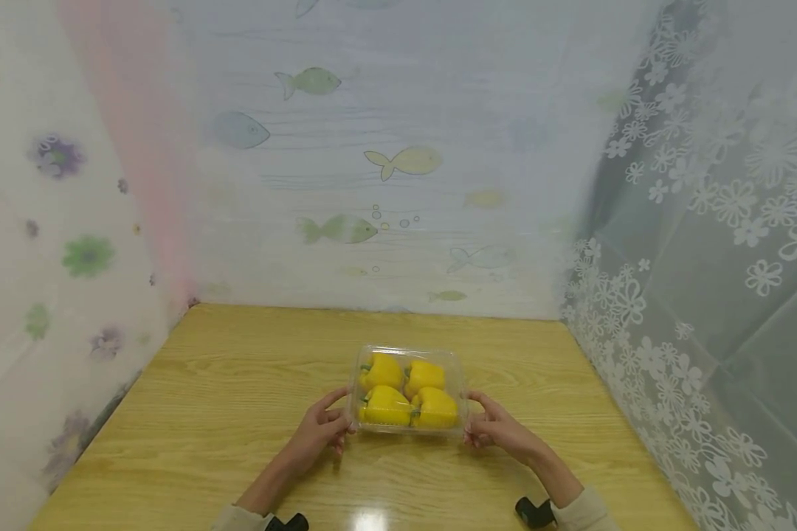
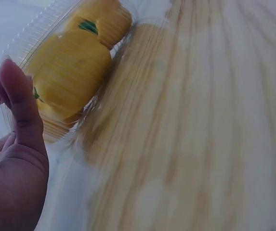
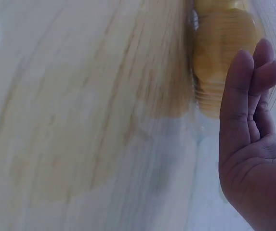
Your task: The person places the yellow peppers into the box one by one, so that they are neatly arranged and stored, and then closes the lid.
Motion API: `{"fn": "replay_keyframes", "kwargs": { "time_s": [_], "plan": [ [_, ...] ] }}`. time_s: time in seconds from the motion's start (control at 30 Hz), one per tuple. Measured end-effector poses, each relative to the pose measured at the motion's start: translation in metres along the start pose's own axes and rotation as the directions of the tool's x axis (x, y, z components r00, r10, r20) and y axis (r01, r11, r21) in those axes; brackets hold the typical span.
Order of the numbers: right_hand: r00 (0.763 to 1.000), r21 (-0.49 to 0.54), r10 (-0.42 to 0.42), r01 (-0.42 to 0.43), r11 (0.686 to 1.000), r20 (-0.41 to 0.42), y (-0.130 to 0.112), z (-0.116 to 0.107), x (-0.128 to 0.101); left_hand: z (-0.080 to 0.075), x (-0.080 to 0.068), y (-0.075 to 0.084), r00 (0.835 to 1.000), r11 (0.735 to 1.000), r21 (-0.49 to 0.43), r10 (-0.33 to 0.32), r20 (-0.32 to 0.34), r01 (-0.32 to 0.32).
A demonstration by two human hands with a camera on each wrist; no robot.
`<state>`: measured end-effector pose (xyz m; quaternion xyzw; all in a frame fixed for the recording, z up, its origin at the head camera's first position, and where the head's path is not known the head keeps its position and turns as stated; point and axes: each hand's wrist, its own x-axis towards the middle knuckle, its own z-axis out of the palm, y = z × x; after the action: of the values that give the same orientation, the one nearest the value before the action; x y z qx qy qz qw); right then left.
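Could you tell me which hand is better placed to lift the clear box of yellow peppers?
Neither alone, probably: the left hand and right hand flank the clamshell box symmetrically, fingers at its ends.

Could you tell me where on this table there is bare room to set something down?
The wooden table is bare to the left of the clear box of yellow peppers, to its right up to the flowered curtain, and behind it to the fish-print backdrop. It is crowded only at the box, between the left hand and right hand.
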<state>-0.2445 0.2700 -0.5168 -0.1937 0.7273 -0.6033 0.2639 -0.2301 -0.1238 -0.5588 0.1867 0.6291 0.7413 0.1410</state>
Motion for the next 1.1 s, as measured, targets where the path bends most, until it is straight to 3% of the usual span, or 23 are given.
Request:
{"fn": "replay_keyframes", "kwargs": {
  "time_s": [0.43, 0.7, 1.1],
  "plan": [
    [1.0, 0.017, 0.019, -0.019, 1.0, -0.001, 0.0014, 0.0012, 0.004, 0.0054, -0.0006, 0.0012, 0.997, 0.999, 0.017, -0.029, -0.078, 0.03],
    [1.0, 0.03, 0.02, -0.02, 0.999, 0.014, 0.0027, -0.0012, 0.004, 0.0074, 0.0001, 0.0005, 0.992, 0.999, -0.018, -0.039, -0.123, 0.037],
    [1.0, 0.029, 0.006, -0.007, 1.0, 0.029, -0.0004, -0.0001, 0.003, 0.0107, 0.0007, 0.0004, 0.991, 1.0, -0.02, -0.009, -0.132, 0.007]
  ]
}}
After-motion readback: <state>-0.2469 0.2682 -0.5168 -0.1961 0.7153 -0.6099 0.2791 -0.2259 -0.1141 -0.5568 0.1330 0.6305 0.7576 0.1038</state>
